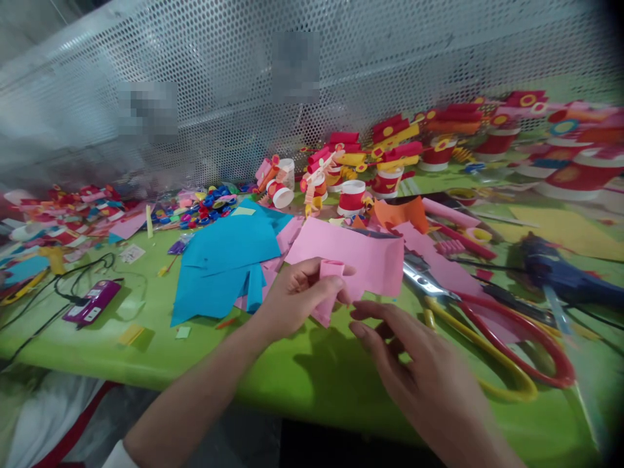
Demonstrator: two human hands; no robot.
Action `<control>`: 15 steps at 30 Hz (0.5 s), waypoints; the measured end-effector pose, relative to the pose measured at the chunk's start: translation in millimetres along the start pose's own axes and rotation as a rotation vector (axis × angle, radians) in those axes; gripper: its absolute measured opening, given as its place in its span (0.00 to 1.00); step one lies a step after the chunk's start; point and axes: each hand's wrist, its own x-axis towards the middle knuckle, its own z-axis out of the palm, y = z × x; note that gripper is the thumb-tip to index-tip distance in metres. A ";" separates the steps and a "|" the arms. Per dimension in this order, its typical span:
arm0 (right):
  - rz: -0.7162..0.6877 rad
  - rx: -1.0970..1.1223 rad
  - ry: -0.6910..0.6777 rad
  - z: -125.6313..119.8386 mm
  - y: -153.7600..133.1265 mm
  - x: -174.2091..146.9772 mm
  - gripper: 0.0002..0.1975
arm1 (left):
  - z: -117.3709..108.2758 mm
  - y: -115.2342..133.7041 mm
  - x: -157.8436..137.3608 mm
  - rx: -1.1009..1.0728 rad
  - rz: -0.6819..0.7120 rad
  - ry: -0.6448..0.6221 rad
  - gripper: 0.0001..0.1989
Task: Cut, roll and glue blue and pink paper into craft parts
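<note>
Between thumb and fingers, my left hand (pixel 297 292) grips a small pink rolled piece of paper (pixel 331 273). Its upper end shows a loop, and a flap hangs below. To the right of it is my right hand (pixel 404 351), fingers curved and apart, holding nothing. Behind both hands a larger pink sheet (pixel 361 250) lies on the table with its edge curling up. Large scissors (pixel 439 292) with a red handle and a yellow handle rest beside my right hand. At left, blue paper sheets (pixel 224 247) overlap one another.
On the green table (pixel 160 351) a purple power strip (pixel 91 303) with black cables sits at left. A dark blue glue gun (pixel 565 266) lies at right. Paper-craft models on red and white cups (pixel 351 197) line the back, before a perforated metal screen (pixel 219 84).
</note>
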 end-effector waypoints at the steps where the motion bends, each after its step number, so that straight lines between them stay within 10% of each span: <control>1: -0.057 -0.104 0.040 -7.7 2.3 -3.8 0.12 | -0.9 -1.3 0.7 -0.049 -0.016 -0.020 0.15; 8: -0.144 -0.911 0.008 -68.1 52.3 -16.9 0.20 | -4.0 -3.9 3.4 -0.259 -0.183 -0.145 0.16; 15: -0.113 -1.039 -0.109 -77.8 79.5 -15.5 0.23 | -5.5 -0.8 2.6 -0.289 -0.216 -0.184 0.17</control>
